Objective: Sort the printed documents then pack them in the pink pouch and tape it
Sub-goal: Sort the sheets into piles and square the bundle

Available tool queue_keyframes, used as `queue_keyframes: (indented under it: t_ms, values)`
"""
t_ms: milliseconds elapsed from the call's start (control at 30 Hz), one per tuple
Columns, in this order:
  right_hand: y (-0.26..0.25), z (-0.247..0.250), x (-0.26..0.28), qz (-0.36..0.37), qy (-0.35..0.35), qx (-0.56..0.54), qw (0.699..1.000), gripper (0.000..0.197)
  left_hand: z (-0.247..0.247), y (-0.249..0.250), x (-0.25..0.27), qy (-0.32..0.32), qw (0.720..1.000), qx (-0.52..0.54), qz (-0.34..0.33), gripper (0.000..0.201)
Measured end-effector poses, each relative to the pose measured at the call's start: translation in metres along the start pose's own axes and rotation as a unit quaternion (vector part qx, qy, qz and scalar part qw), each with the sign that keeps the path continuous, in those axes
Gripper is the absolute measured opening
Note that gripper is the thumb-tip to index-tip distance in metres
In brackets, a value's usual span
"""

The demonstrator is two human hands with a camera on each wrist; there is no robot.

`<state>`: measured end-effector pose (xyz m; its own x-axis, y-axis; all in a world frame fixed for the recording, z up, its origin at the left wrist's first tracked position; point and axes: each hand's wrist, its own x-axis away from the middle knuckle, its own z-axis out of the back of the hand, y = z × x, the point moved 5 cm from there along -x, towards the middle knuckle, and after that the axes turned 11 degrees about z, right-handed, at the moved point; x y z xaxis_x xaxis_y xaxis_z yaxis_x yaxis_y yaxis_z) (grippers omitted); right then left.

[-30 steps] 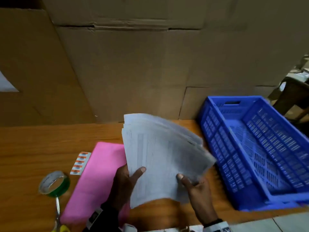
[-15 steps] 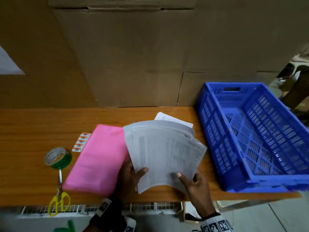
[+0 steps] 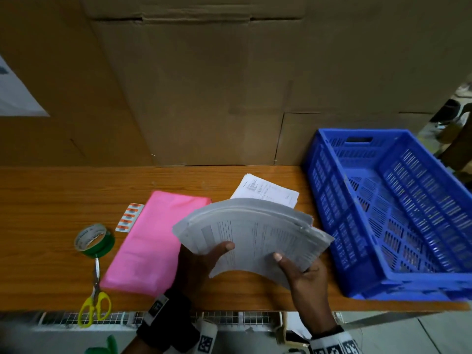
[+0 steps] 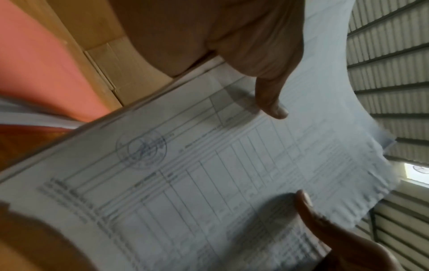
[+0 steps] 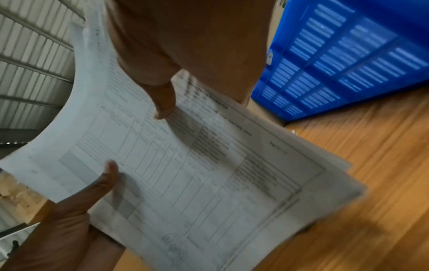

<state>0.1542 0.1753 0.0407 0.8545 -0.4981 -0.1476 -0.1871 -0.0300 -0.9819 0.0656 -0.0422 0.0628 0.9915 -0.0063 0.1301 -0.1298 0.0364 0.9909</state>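
A thick stack of printed documents (image 3: 258,233) hangs bowed above the table's near edge. My left hand (image 3: 204,259) grips its lower left corner, thumb on the top page, fingers hidden beneath. My right hand (image 3: 301,272) grips the lower right corner the same way. The top page (image 4: 209,183) shows a ruled table and a round stamp; in the right wrist view the stack (image 5: 197,174) fans at its edges. The pink pouch (image 3: 150,241) lies flat on the table left of the stack. A few loose printed sheets (image 3: 268,191) lie on the table behind the stack.
A blue slatted crate (image 3: 396,213) stands on the table at the right. A green tape roll (image 3: 93,240), yellow-handled scissors (image 3: 94,302) and a strip of orange-and-white labels (image 3: 129,217) lie left of the pouch. Cardboard boxes (image 3: 204,85) wall off the back of the wooden table (image 3: 38,200).
The stack has come down from a raised, upright hold to a lower, flatter, bowed one near the table edge. Loose sheets behind it have come into view. Both hands keep their grip.
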Motion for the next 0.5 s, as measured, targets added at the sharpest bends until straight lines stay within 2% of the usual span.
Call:
queue_keyframes:
  t_ms: [67,133,200,333,400,467,500]
  values:
    - [0.002,0.007,0.0,0.004,0.002,0.005,1.0,0.027,0.006,0.002,-0.004,-0.007,1.0,-0.002,-0.015,0.059]
    - [0.003,0.013,0.0,0.01,0.0,0.013,1.0,0.041,0.009,0.002,-0.006,-0.04,0.999,-0.014,-0.023,0.051]
    - [-0.001,0.017,0.0,0.016,-0.014,0.017,1.0,0.047,0.014,0.0,-0.007,-0.067,0.997,-0.022,-0.035,0.052]
    - [-0.013,0.019,-0.006,0.025,-0.055,0.0,0.998,0.05,0.017,0.006,-0.012,-0.094,0.994,0.02,-0.054,0.078]
    - [-0.011,0.018,-0.008,0.015,-0.057,-0.002,0.998,0.06,0.017,0.007,-0.016,-0.108,0.992,0.037,-0.061,0.083]
    - [-0.005,0.011,-0.006,-0.003,-0.056,0.002,0.998,0.078,0.012,0.006,-0.015,-0.134,0.989,0.043,-0.048,0.074]
    - [-0.002,0.006,-0.005,-0.012,-0.047,0.005,0.999,0.08,0.006,0.006,-0.011,-0.139,0.989,0.025,-0.04,0.066]
